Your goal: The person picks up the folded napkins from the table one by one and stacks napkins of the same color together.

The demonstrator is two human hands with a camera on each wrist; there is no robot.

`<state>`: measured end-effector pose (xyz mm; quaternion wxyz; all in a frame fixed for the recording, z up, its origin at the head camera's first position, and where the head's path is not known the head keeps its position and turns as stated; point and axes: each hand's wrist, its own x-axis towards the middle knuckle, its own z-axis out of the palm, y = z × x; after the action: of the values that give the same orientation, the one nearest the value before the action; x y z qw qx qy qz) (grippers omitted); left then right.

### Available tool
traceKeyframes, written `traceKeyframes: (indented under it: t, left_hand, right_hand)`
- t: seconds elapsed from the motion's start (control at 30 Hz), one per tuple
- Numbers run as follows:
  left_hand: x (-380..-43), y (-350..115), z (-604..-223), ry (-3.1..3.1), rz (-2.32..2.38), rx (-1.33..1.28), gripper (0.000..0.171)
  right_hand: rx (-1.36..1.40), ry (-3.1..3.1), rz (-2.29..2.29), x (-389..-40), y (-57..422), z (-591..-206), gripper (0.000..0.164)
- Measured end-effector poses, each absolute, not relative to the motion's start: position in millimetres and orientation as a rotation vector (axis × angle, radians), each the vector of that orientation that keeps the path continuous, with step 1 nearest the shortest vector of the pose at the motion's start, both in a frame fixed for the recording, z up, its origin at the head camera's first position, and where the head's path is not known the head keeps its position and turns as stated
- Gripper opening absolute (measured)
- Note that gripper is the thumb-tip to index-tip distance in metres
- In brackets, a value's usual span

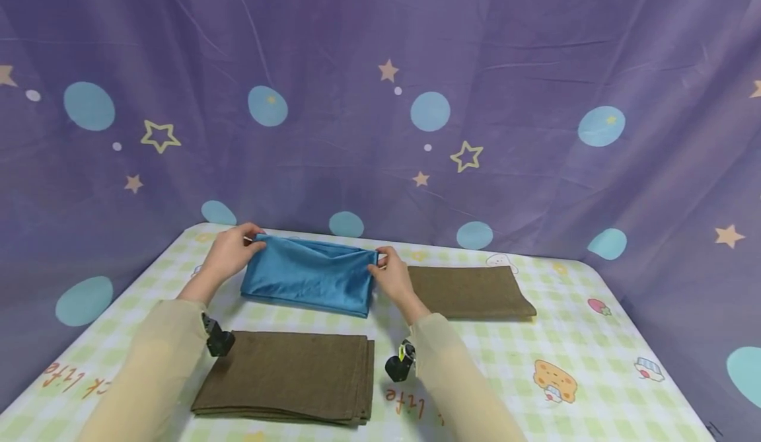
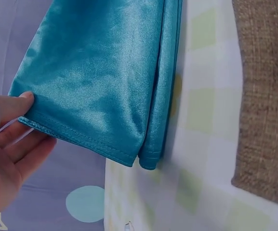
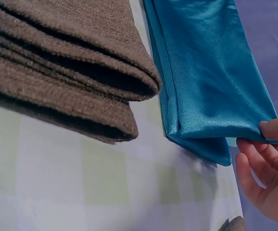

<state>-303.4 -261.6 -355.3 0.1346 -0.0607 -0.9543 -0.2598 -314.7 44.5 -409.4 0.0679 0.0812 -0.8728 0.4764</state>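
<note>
A shiny blue cloth (image 1: 309, 273), folded into a rectangle, lies toward the back left of the table. My left hand (image 1: 233, 252) pinches its far left corner between thumb and fingers. At the far right corner, my right hand (image 1: 394, 277) pinches the same cloth. The left wrist view shows a stitched hem along the side of the blue cloth (image 2: 95, 86), with the thumb on top and fingers beneath. In the right wrist view the blue cloth (image 3: 206, 72) has folded layers at its near edge, and the held corner is lifted slightly.
A stack of folded brown cloths (image 1: 291, 376) lies in front, between my forearms. Another folded brown cloth (image 1: 470, 292) rests to the right of the blue one. The table has a green checked tablecloth (image 1: 594, 363), and a purple patterned curtain (image 1: 357, 32) hangs behind it.
</note>
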Motion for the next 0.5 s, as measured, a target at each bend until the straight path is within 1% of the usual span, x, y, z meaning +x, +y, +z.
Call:
traceKeyframes:
  t: [0.5]
  left_hand:
    - [-317.7,-263.5,-376.2,-2.717,-0.856,-0.174,0.024]
  right_hand:
    - [0.208,-2.646,1.471,-318.7,41.7,-416.5,0.040]
